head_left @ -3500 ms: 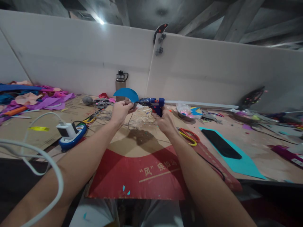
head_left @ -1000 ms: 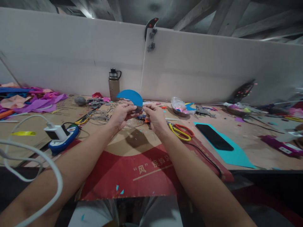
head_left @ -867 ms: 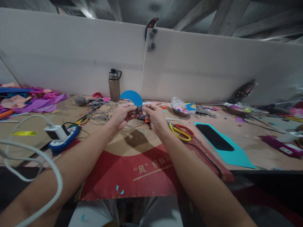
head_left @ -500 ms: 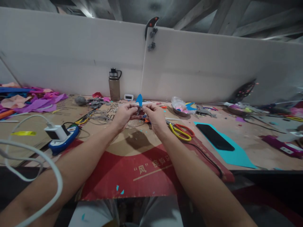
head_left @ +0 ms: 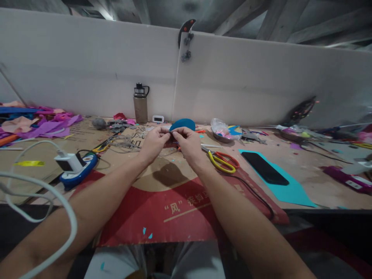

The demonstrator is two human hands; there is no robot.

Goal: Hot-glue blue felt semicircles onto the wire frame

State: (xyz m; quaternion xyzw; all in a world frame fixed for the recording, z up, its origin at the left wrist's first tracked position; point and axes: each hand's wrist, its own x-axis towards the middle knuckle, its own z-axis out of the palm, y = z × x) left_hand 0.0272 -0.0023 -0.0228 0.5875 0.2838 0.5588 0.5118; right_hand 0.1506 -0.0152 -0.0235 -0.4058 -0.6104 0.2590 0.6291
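Lying at far left: paper scraps [head_left: 48, 124], a heap in purple, pink, peach and blue. Below, a yellow strip [head_left: 29, 163] and a looping white cable [head_left: 74, 226]. Next, a blue power strip [head_left: 79, 172] with a white plug-in adapter [head_left: 71, 163]. Behind these, a grey rounded lump [head_left: 99, 123]. Tangled thin wire [head_left: 124, 143], loosely coiled. One bottle [head_left: 141, 108], upright, dark-capped, before the white wall panel.

Left hand [head_left: 155, 143]: thumb and fingers drawn together in a pinch on the blue piece. Small white device [head_left: 157, 119], dark display, behind it. Blue piece [head_left: 183, 124]: curved, at centre, raised above the table [head_left: 316, 164], its lower end hidden among the fingertips. Right hand [head_left: 188, 144]: thumb and fingers likewise pinched at that end, tips almost meeting those of the left. Beneath both, cardboard [head_left: 157, 213], red and tan, printed with characters, bearing turquoise chips.

Scissors [head_left: 222, 161], yellow and orange-red handles, just beside the right wrist. Behind, a shallow dish [head_left: 222, 138] with clear plastic. Black phone [head_left: 264, 167], resting on a turquoise sheet [head_left: 300, 194]. Far right, a magenta item [head_left: 345, 180], white-marked.
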